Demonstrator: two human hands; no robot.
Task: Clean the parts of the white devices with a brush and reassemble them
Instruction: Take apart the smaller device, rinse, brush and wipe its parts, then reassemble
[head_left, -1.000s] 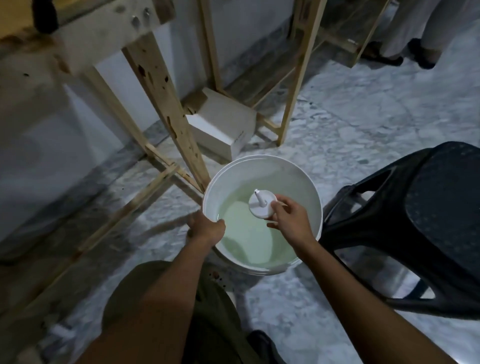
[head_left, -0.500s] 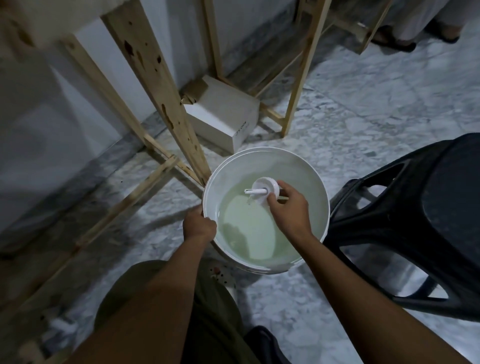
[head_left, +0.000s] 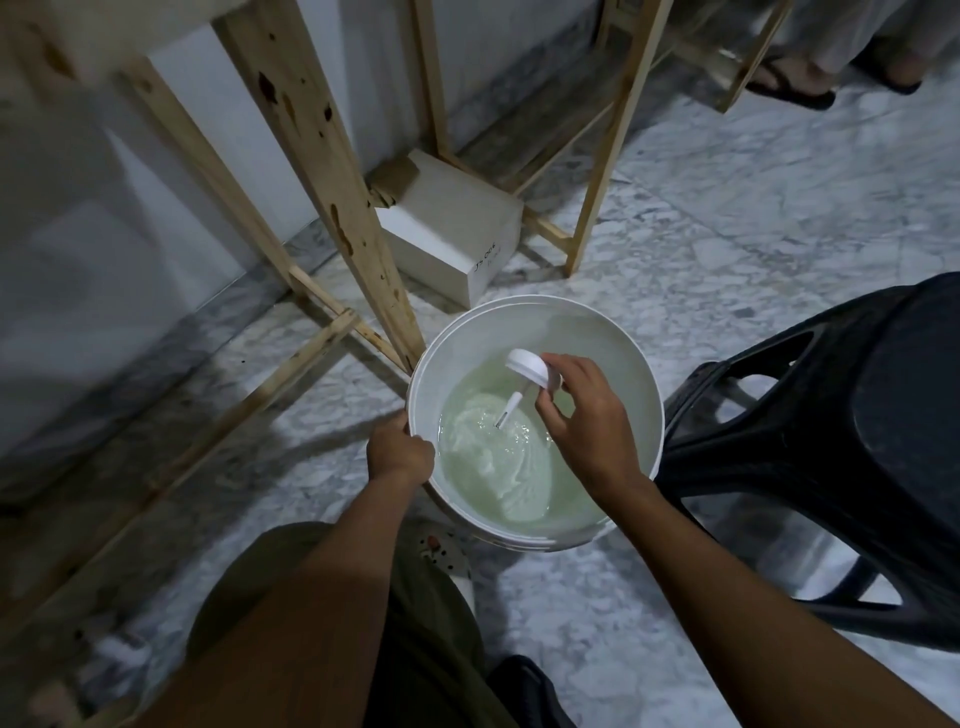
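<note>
A white bucket (head_left: 524, 312) with pale greenish water stands on the marble floor between my knees and a wooden table leg. My right hand (head_left: 587, 415) holds a white round device part (head_left: 527, 366) over the water. The part is a disc with a thin stem, and it is tipped so the stem (head_left: 508, 410) points down toward the rippling surface. My left hand (head_left: 397, 449) grips the bucket's left rim. No brush is in view.
A black plastic stool (head_left: 841, 447) stands close to the bucket's right side. Wooden table legs and braces (head_left: 332, 176) rise at the left and behind. A white cardboard box (head_left: 452, 228) lies by the wall. Another person's sandalled feet (head_left: 795, 78) are at the top right.
My right hand has turned the part over: its stem pointed up, then sideways, and now points down at the water, which is stirred. The view has shifted closer over the bucket.
</note>
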